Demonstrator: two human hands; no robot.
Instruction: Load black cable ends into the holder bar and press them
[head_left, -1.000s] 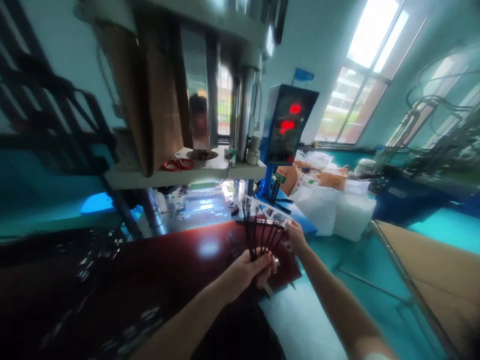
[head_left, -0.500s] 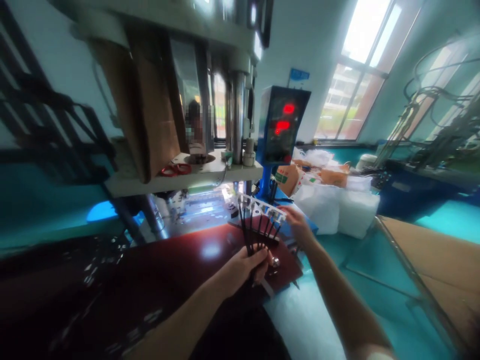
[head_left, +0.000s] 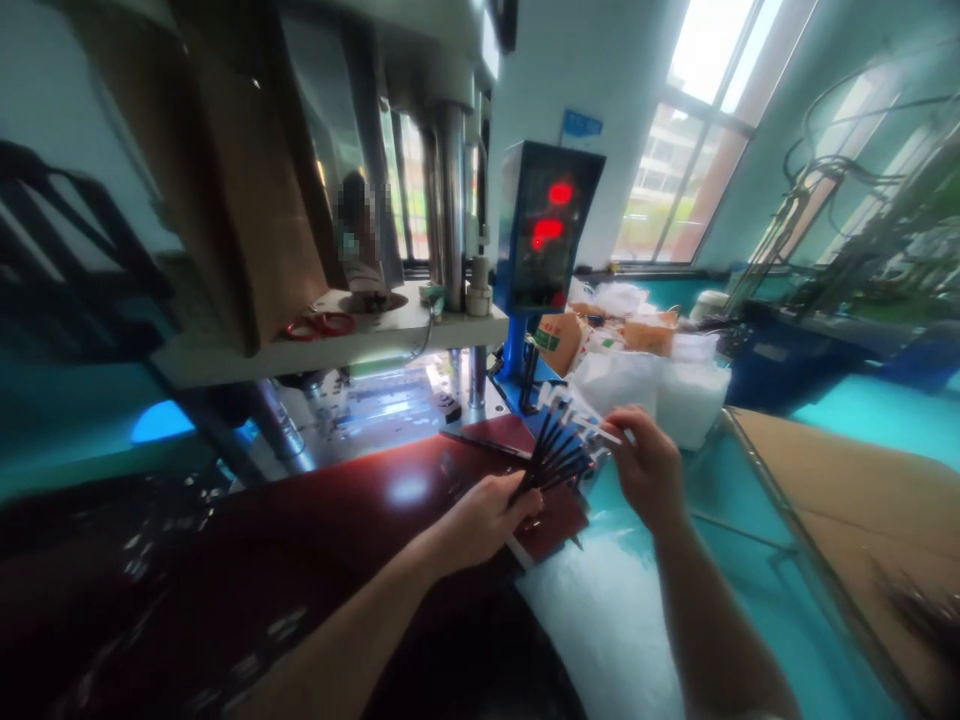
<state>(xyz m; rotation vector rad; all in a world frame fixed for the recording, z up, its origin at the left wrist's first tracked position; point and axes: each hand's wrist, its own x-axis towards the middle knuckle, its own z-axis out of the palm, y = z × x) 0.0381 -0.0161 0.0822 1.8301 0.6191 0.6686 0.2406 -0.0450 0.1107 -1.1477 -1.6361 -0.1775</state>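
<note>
My left hand is closed around a fan of several thin black strands; whether they are cables or rods I cannot tell. At their far ends is a white toothed plastic strip. My right hand pinches the strip's right end between thumb and fingers. Both hands are above the dark red tabletop's right end. Blur hides how the strands join the strip.
A press machine stands behind the table, with red-handled scissors on its ledge. Beside it is a control box with red digits. White bags lie behind my right hand. Brown cardboard is at the right, dark strands on it.
The strip and the strands have moved right and tilted further rightward. My right hand has moved right and turned, still pinching the strip's end. The view has shifted slightly.
</note>
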